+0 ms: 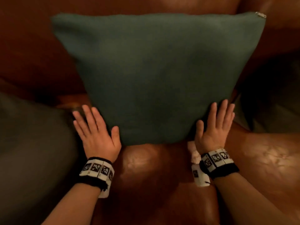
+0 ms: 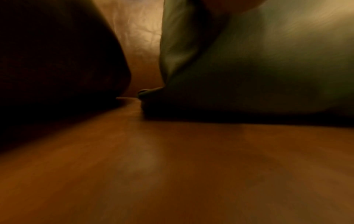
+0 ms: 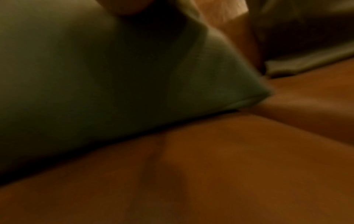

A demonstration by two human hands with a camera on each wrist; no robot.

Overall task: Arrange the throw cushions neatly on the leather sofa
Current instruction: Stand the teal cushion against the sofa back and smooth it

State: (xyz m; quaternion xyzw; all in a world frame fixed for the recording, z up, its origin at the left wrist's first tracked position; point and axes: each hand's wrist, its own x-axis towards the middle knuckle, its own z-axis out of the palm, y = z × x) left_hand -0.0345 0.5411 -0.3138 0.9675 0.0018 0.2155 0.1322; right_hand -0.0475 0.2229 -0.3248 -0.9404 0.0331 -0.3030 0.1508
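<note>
A dark green throw cushion (image 1: 155, 75) stands upright on the brown leather sofa seat (image 1: 146, 168), leaning on the backrest. My left hand (image 1: 95, 129) lies flat with straight fingers against its lower left corner. Against the lower right corner my right hand (image 1: 214, 125) presses flat, fingers straight. The left wrist view shows the cushion's lower left corner (image 2: 249, 72) resting on the seat (image 2: 172, 166). The right wrist view shows its lower right corner (image 3: 114, 75) on the seat (image 3: 229, 166). A small zip pull (image 1: 260, 14) sits at the top right corner.
Another dark cushion (image 1: 32, 151) lies on the seat to the left, also dark in the left wrist view (image 2: 57, 60). A third cushion (image 1: 272, 103) sits at the right, its corner (image 3: 306, 60) near the green one. The backrest (image 1: 146, 5) rises behind.
</note>
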